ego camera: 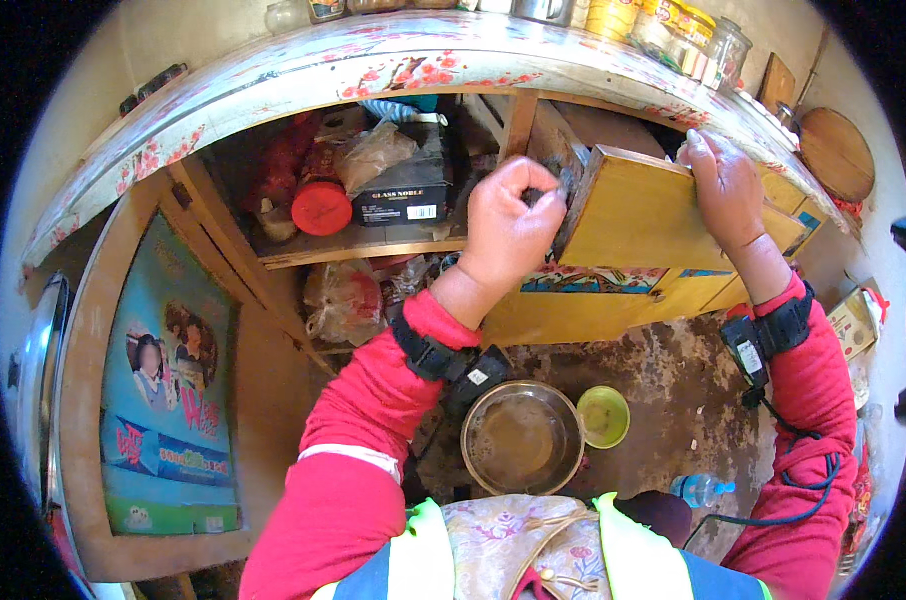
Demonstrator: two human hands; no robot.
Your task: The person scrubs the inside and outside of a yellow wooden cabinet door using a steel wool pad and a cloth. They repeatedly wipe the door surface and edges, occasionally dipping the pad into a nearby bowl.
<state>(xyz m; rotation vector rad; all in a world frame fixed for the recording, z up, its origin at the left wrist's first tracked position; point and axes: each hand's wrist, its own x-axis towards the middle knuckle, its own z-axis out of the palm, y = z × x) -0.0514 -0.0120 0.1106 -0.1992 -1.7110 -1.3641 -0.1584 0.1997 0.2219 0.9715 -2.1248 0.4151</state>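
A yellow wooden drawer (640,210) juts out from under the counter. My left hand (516,214) is curled at the drawer's left side; a small greyish thing shows at its fingertips, too unclear to name. My right hand (723,187) is at the drawer front's top edge, fingers partly hidden behind it, with a bit of something whitish beside them. Left of my left hand, the open cabinet shelf (363,255) holds a black cardboard box (404,187), a container with a red lid (321,208) and a plastic bag (378,154).
A metal basin (522,437) of cloudy liquid and a green bowl (603,417) stand below. A plastic bottle (700,490) lies on the floor. The cabinet door (85,420) stands open at left. Jars (725,49) line the flower-patterned counter (460,67). A cable hangs from my right sleeve.
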